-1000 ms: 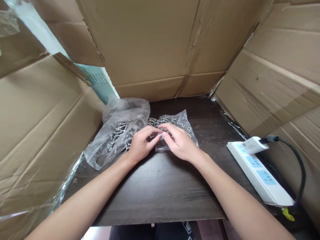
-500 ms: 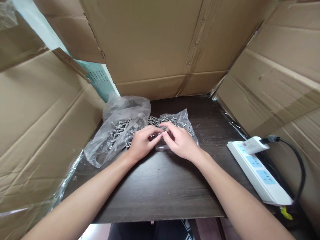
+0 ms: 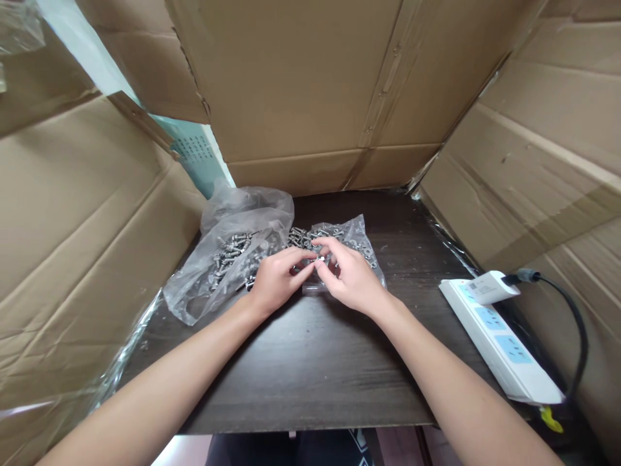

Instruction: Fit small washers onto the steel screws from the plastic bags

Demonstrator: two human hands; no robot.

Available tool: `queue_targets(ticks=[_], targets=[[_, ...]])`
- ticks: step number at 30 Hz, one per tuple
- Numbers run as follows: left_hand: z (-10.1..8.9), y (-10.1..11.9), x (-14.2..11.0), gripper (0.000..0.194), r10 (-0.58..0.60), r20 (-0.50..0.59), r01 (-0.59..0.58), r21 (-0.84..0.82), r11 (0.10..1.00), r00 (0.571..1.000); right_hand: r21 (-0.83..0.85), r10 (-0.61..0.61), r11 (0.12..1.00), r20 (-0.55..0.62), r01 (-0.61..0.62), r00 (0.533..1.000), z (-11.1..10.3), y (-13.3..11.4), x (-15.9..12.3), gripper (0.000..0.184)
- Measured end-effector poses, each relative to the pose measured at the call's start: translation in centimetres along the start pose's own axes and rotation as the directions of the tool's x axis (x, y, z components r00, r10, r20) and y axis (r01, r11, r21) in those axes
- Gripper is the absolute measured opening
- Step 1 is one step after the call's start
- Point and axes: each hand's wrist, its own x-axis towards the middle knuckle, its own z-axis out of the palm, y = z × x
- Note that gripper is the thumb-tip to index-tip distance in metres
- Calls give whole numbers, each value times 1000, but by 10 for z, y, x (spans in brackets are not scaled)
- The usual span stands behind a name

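Over the table's middle, my left hand (image 3: 275, 278) and my right hand (image 3: 353, 275) meet at the fingertips. Between them is a small shiny bolt (image 3: 314, 260), mostly covered by the fingers. My left thumb and forefinger pinch it from one side. The right thumb and fingers close around its other end, where a bright metal bit shows; whether that is a nut or washer I cannot tell. Left of my hands lies a clear plastic bag (image 3: 187, 304) with many bolts (image 3: 224, 262). Behind my right hand, washers (image 3: 367, 251) lie on a flat clear bag (image 3: 358, 226).
More bolts (image 3: 298, 236) are piled between the two bags on the dark table (image 3: 310, 369). A white power strip (image 3: 504, 343) with a plugged-in adapter (image 3: 488, 287) and black cable lies at the right. Cardboard walls (image 3: 301, 84) enclose the back and both sides.
My fingertips have shifted slightly, and more of the shiny metal between them shows now. Both hands stay at about the same place; the view has tilted a little.
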Motion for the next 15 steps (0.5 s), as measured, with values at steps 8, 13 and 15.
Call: queue_targets(ticks=[8, 13, 15], targets=[[1, 2, 0, 9, 8, 15, -8, 30, 1000, 1000, -19, 58, 998, 36, -57, 998, -1, 1, 2, 38], [0, 2, 1, 9, 2, -8, -2, 23, 1000, 1000, 45, -3, 999, 10, 2, 1000, -2, 2, 0, 41], [0, 2, 1, 9, 5, -14, -5, 25, 1000, 1000, 46, -20, 999, 10, 20, 1000, -2, 1, 0, 42]])
